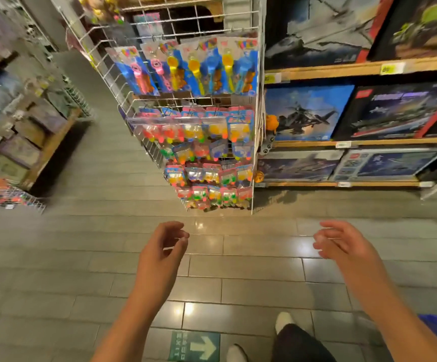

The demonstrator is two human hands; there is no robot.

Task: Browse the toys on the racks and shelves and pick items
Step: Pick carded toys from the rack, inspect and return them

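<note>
The wooden shelves (342, 67) rise ahead and to the right of both hands, stacked with big boxed building sets (308, 113) showing aircraft and ships, all well beyond reach. Straight ahead of the hands, and nearer, stands a white wire rack (255, 100) hung with carded toys: long blue cards holding pink and yellow pieces (186, 69) on the upper rows, smaller packs of bright balls (207, 131) lower down, the lowest row just above and ahead of the fingertips. The left hand (165, 246) hangs over the tiled floor (55, 257) with fingers loosely curled around nothing; the right hand (342, 244) is likewise empty, fingers relaxed and spread. By this view the browsing looks under way, but nothing is held, so picking is still to do.
</note>
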